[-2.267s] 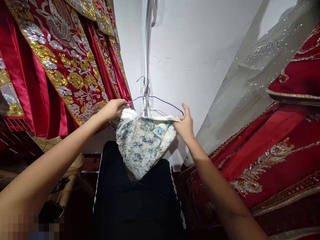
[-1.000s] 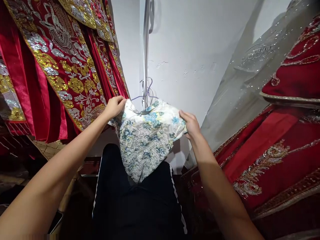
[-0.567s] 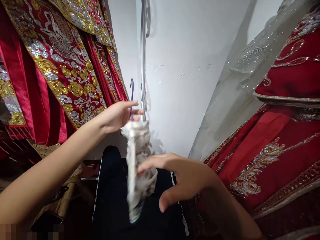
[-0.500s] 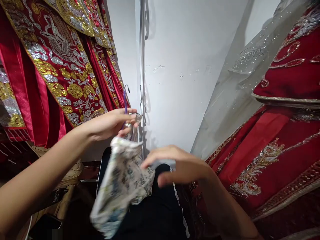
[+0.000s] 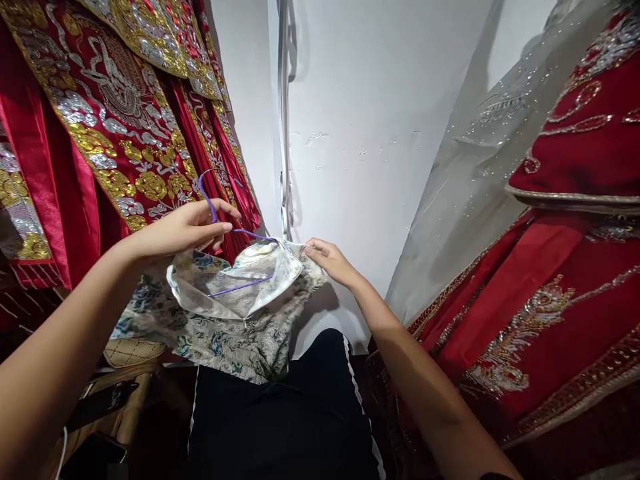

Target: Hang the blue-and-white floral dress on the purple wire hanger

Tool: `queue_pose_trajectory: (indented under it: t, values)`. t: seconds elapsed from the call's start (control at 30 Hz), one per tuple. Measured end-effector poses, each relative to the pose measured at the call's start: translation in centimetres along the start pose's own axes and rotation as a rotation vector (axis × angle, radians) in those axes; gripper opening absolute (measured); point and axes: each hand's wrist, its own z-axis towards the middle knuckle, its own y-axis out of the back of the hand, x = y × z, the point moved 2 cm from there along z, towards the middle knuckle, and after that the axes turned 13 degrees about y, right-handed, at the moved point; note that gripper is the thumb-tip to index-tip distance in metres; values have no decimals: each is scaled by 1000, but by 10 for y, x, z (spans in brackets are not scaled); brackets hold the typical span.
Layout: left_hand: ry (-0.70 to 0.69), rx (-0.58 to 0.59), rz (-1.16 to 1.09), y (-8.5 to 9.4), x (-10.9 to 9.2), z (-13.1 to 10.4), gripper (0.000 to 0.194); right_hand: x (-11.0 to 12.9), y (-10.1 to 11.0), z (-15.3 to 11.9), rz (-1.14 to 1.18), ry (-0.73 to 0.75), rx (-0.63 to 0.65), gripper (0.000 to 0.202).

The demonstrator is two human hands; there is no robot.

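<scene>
A pale floral garment [image 5: 235, 343] with a white-lined neckline spreads out in front of me, above my dark-clothed lap. Inside its neck opening runs a thin purple clothes hanger [image 5: 253, 234], its curved hook standing up at the left. My left hand [image 5: 197, 227] is closed round the hanger near the base of the hook. With fingers pinched together, my right hand [image 5: 327, 260] grips the garment's right shoulder. Cloth hides the hanger's right end, and my left forearm covers part of the garment's left side.
Red embroidered gowns hang on the left [image 5: 115, 113] and the right [image 5: 500, 320], beside sheer glittery fabric [image 5: 470, 153]. A white wall [image 5: 360, 100] with a vertical metal strip stands ahead. At lower left, a dark phone-like object [image 5: 95, 457] rests near a wooden chair frame [image 5: 135, 400].
The garment has swung up and opened out, neckline showing. My left hand has moved left with the hanger. My right hand, open before, has risen and closed on the shoulder cloth.
</scene>
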Motion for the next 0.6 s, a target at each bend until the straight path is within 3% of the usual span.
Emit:
queue_pose_trajectory:
  t: [0.07, 0.1, 0.2, 0.3, 0.4, 0.5, 0.6]
  values:
    - [10, 139, 203, -2, 5, 12, 30, -2, 8, 5, 149, -32, -118, 41]
    - [-30, 92, 256, -2, 6, 18, 30, -4, 13, 8, 217, -40, -213, 41]
    - [-253, -232, 310, -5, -1, 22, 27, -10, 30, 24, 349, -45, -487, 39]
    - [-426, -340, 314, -22, -14, 2, 24, -12, 44, 45, 371, 5, -678, 35]
    - [-499, -294, 274, -46, -19, -32, 20, -7, 55, 58, 363, 68, -766, 32]
    - [-396, -245, 189, -77, 4, -64, 14, -2, 61, 47, 326, 94, -874, 31]
    - [-82, -328, -8, -112, 55, -82, 19, -1, 59, 15, 262, 72, -992, 34]
